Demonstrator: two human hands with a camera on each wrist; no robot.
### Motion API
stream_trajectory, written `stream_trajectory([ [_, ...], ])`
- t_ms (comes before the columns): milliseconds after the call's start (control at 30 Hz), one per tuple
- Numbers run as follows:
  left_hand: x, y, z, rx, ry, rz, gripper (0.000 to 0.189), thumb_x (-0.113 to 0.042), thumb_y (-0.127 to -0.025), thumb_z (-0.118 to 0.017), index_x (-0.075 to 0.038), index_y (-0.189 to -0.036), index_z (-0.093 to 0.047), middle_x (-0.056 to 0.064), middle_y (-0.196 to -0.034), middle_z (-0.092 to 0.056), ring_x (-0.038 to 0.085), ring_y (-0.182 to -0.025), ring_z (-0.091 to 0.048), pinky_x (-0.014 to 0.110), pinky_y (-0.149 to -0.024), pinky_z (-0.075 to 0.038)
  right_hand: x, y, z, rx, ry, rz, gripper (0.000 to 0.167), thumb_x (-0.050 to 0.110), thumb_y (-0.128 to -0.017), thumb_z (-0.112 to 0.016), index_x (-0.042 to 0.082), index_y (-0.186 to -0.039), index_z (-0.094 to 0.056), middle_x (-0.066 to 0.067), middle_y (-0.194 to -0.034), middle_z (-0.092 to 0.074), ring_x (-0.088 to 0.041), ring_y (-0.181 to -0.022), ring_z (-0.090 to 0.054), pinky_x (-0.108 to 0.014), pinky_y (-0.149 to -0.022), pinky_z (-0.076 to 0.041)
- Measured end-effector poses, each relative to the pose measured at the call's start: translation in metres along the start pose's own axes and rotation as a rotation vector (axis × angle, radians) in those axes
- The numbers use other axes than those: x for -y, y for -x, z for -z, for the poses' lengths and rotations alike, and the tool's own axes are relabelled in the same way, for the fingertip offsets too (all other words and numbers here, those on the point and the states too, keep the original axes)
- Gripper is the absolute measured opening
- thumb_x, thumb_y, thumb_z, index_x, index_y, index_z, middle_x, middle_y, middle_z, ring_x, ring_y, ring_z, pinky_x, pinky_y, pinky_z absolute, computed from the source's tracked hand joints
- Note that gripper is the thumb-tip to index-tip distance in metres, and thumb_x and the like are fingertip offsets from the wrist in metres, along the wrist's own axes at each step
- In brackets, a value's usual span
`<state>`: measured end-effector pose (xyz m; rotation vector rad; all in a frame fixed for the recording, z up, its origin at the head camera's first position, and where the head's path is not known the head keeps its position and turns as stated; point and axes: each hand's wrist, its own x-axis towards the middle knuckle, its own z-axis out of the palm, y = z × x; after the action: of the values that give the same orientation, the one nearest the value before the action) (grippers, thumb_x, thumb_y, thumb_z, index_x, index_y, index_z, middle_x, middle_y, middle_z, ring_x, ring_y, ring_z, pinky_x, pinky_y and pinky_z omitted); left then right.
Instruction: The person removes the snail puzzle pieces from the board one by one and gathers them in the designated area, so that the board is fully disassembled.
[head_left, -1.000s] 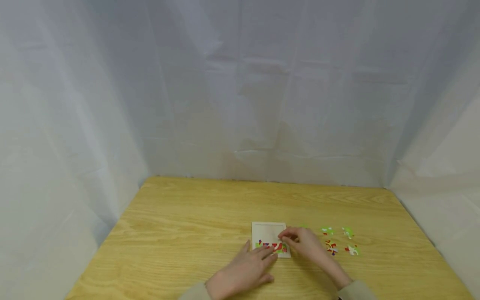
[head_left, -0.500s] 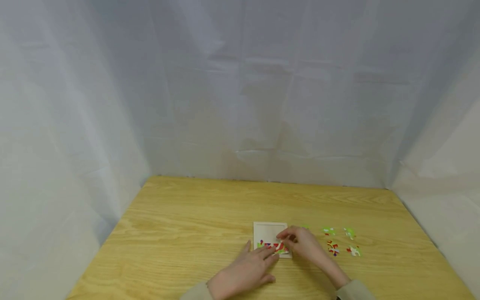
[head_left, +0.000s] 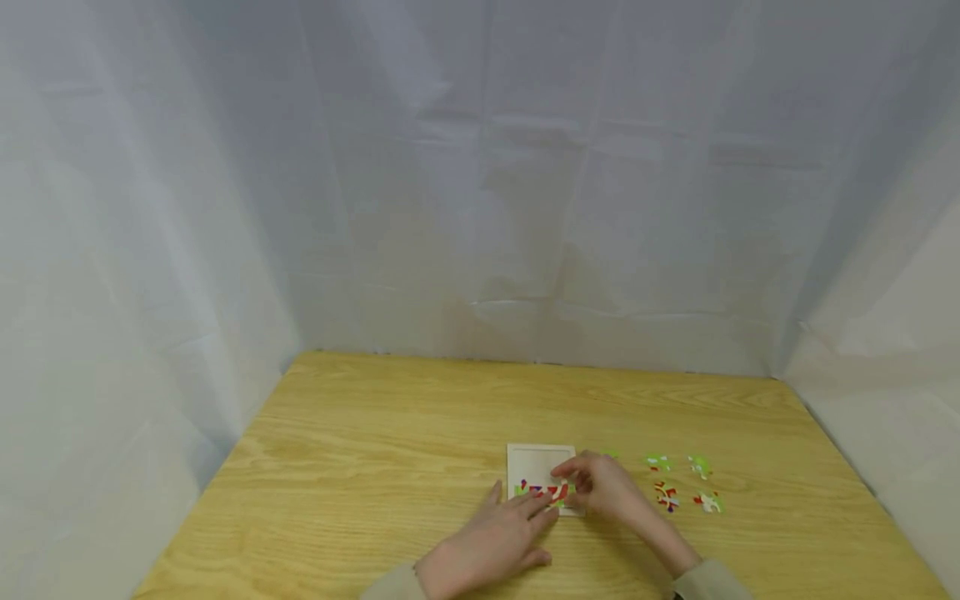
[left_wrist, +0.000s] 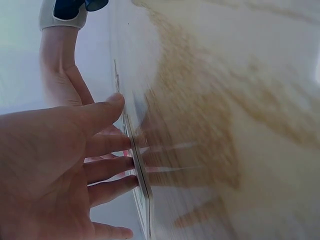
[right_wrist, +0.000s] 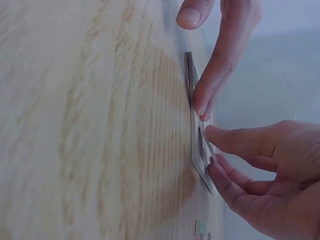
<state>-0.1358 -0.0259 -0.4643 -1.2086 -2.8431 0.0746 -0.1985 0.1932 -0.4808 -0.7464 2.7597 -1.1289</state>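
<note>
A square jigsaw tray (head_left: 531, 461) with a pale wooden border lies on the table, its near part filled with red, green and white puzzle pieces (head_left: 559, 492). My left hand (head_left: 487, 537) lies over the tray's near edge, fingers spread and straight, fingertips on the pieces. At the tray's right side, my right hand (head_left: 609, 490) pinches a thin puzzle piece (right_wrist: 208, 143) between thumb and fingers. In the right wrist view that piece stands tilted over the tray, one edge close to the left fingertips. Its printed face is hidden there.
Several loose puzzle pieces lie right of the tray, among them a green one (head_left: 699, 466) and a red and yellow one (head_left: 666, 497). Another green piece (head_left: 611, 454) is partly behind my right hand. White sheeting (head_left: 525, 208) surrounds the wooden table (head_left: 375, 433).
The fingers of my right hand have shifted slightly at the tray's near right corner, the thumb now lower. My left hand stays in place on the pieces.
</note>
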Motion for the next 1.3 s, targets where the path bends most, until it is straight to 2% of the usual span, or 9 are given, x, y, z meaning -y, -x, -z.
stream_trajectory([
  [200, 0.000, -0.001, -0.001, -0.007, -0.005, 0.006, 0.057, -0.054, -0.096, -0.060, -0.023, -0.143, -0.057, -0.003, -0.151, -0.051, 0.016, -0.137, -0.051, 0.059, -0.105, -0.046, 0.001, 0.000, -0.001, 0.019, 0.050, -0.009, 0.037, -0.005, -0.072, -0.082, 0.007, -0.108, -0.076, 0.000, -0.094, -0.068, -0.011, -0.079, -0.058, -0.022, -0.067, -0.050],
  [333, 0.000, -0.002, -0.001, -0.003, 0.000, 0.011, 0.056, -0.054, -0.096, -0.060, -0.022, -0.142, -0.059, -0.003, -0.150, -0.053, 0.015, -0.136, -0.051, 0.059, -0.106, -0.046, 0.002, 0.001, -0.005, -0.017, 0.096, -0.029, 0.040, -0.002, -0.071, -0.085, 0.013, -0.107, -0.077, 0.004, -0.091, -0.061, -0.010, -0.080, -0.053, -0.022, -0.068, -0.045],
  [467, -0.001, -0.002, -0.001, 0.002, -0.002, 0.012, 0.056, -0.054, -0.096, -0.060, -0.023, -0.142, -0.059, -0.003, -0.150, -0.052, 0.015, -0.136, -0.051, 0.059, -0.106, -0.046, 0.001, 0.002, -0.006, -0.068, 0.099, -0.004, 0.043, -0.006, -0.068, -0.084, 0.014, -0.105, -0.077, 0.003, -0.088, -0.058, -0.009, -0.075, -0.051, -0.021, -0.065, -0.043],
  [667, 0.000, -0.002, 0.000, 0.002, -0.007, 0.015, 0.055, -0.055, -0.096, -0.060, -0.023, -0.142, -0.059, -0.004, -0.151, -0.051, 0.014, -0.136, -0.051, 0.058, -0.106, -0.045, 0.000, 0.003, -0.002, -0.067, 0.032, 0.029, 0.041, -0.013, -0.069, -0.079, 0.008, -0.105, -0.075, 0.000, -0.086, -0.063, -0.007, -0.072, -0.056, -0.020, -0.063, -0.050],
  [833, 0.000, -0.001, 0.000, 0.006, -0.002, 0.013, 0.056, -0.055, -0.096, -0.059, -0.024, -0.142, -0.059, -0.004, -0.151, -0.051, 0.014, -0.137, -0.051, 0.058, -0.107, -0.045, -0.002, 0.005, 0.001, -0.037, 0.000, -0.004, 0.027, -0.005, -0.080, -0.077, 0.008, -0.104, -0.075, 0.001, -0.087, -0.070, -0.008, -0.075, -0.062, -0.021, -0.067, -0.053],
  [967, 0.000, -0.001, 0.000, 0.005, 0.006, 0.010, 0.056, -0.054, -0.096, -0.060, -0.024, -0.142, -0.059, -0.004, -0.151, -0.052, 0.014, -0.137, -0.050, 0.059, -0.107, -0.045, -0.008, 0.009, 0.003, -0.060, -0.073, -0.024, 0.019, 0.001, -0.084, -0.078, 0.007, -0.101, -0.073, -0.004, -0.091, -0.074, -0.012, -0.080, -0.067, -0.023, -0.071, -0.055],
  [1067, 0.001, -0.002, -0.001, 0.014, 0.026, 0.010, 0.056, -0.054, -0.096, -0.060, -0.023, -0.143, -0.058, -0.004, -0.151, -0.051, 0.014, -0.138, -0.050, 0.059, -0.107, -0.044, -0.012, 0.011, 0.007, -0.079, -0.131, -0.045, 0.015, 0.004, -0.087, -0.076, 0.006, -0.101, -0.072, -0.005, -0.091, -0.074, -0.009, -0.080, -0.067, -0.023, -0.070, -0.055],
  [1300, 0.001, -0.003, -0.001, 0.035, 0.075, 0.018, 0.059, -0.054, -0.097, -0.059, -0.023, -0.147, -0.054, -0.004, -0.154, -0.048, 0.015, -0.140, -0.047, 0.060, -0.109, -0.042, -0.018, 0.018, 0.024, -0.094, -0.252, -0.087, 0.024, 0.012, -0.094, -0.072, -0.002, -0.113, -0.071, -0.013, -0.098, -0.074, -0.011, -0.077, -0.069, -0.026, -0.058, -0.056],
])
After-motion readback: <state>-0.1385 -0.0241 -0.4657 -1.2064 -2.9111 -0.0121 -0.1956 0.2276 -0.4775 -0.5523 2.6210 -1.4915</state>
